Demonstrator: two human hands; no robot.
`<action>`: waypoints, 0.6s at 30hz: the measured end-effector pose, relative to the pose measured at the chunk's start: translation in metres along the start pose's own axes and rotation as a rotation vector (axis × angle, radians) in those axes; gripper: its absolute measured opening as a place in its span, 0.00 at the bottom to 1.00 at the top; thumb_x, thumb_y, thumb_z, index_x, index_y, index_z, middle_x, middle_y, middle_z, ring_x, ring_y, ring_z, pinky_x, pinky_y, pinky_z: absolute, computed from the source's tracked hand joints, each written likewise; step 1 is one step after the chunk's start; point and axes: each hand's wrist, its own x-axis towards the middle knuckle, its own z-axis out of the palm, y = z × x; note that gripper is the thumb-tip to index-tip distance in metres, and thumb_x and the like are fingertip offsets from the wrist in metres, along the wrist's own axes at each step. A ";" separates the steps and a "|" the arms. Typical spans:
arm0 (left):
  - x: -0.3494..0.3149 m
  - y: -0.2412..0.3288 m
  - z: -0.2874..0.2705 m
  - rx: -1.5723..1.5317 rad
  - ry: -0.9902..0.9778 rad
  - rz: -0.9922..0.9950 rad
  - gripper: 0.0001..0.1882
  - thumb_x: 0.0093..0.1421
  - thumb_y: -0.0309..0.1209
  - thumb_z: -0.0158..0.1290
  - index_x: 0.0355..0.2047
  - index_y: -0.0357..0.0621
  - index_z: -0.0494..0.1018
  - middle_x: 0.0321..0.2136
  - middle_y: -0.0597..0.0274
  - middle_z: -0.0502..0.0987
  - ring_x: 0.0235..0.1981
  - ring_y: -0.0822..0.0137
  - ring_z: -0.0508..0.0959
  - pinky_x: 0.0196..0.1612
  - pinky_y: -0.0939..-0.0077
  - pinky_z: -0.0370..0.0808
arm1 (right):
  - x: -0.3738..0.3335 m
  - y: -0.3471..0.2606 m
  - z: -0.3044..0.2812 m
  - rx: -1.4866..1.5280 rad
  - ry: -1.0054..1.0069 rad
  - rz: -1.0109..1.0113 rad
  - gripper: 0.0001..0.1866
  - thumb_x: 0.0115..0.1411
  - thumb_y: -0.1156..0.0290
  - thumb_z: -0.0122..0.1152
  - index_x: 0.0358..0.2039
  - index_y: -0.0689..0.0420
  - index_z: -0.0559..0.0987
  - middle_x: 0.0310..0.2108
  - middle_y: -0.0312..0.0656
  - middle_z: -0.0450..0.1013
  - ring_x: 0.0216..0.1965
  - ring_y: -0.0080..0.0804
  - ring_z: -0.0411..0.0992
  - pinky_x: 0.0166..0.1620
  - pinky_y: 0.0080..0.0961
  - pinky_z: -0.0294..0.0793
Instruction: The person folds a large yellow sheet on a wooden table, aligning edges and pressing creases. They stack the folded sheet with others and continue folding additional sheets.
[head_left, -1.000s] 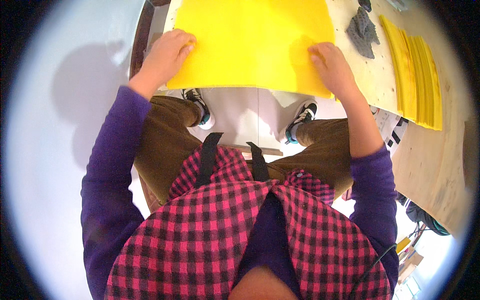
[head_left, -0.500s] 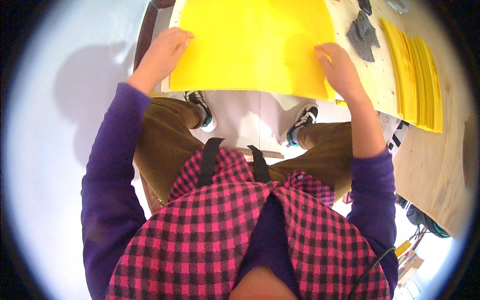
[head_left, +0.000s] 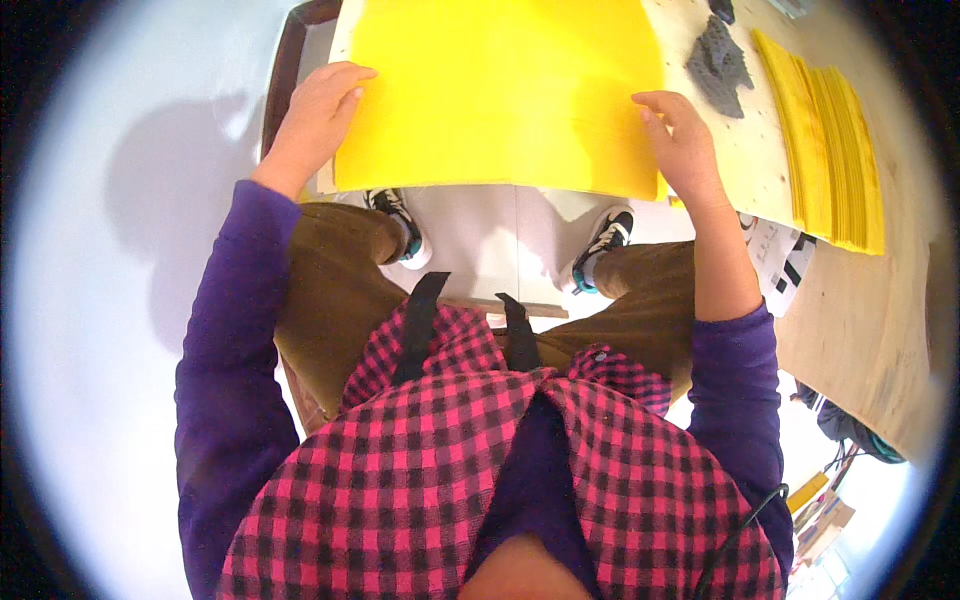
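Note:
A wide yellow sheet [head_left: 500, 110], perhaps cloth or felt, lies flat across the pale wooden table, its near edge at the table's front. At its left edge is my left hand [head_left: 318, 112], fingers stretched inward and thumb held apart from them. My right hand [head_left: 685, 148] is over the right edge, with fingers slightly curved and a gap between forefinger and thumb. Neither hand grips the sheet; whether the fingertips touch it is hard to tell. The far end of the sheet runs out of the picture.
Right of the sheet, a crumpled grey cloth [head_left: 718, 66] lies on the table. Beyond it stands a stack of folded yellow pieces [head_left: 830, 150]. A wooden surface [head_left: 840, 330] extends along the right side. My shoes [head_left: 605, 245] are on the floor below the table's edge.
Both hands stay near the sheet's side edges, with only slight shifts of the fingers. The whole view has moved a little; the sheet looks the same.

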 end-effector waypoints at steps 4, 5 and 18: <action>0.016 0.023 -0.007 -0.108 0.016 0.039 0.15 0.64 0.27 0.43 0.49 0.43 0.71 0.52 0.52 0.72 0.55 0.53 0.68 0.61 0.63 0.62 | -0.008 0.010 -0.025 0.151 0.037 0.267 0.11 0.62 0.70 0.54 0.42 0.59 0.79 0.41 0.40 0.77 0.44 0.27 0.72 0.50 0.26 0.69; 0.023 0.032 -0.006 -0.140 0.011 0.066 0.15 0.64 0.27 0.43 0.50 0.43 0.71 0.53 0.52 0.71 0.56 0.53 0.67 0.61 0.63 0.61 | -0.012 0.012 -0.030 0.165 0.053 0.329 0.11 0.62 0.70 0.54 0.42 0.59 0.79 0.41 0.40 0.77 0.44 0.27 0.72 0.50 0.25 0.69; 0.076 0.127 0.056 -0.089 -0.274 0.280 0.22 0.64 0.33 0.42 0.60 0.50 0.63 0.63 0.57 0.59 0.67 0.55 0.54 0.68 0.52 0.44 | -0.038 0.045 -0.040 0.554 0.261 0.593 0.11 0.63 0.69 0.54 0.40 0.61 0.80 0.37 0.36 0.76 0.39 0.22 0.70 0.47 0.20 0.68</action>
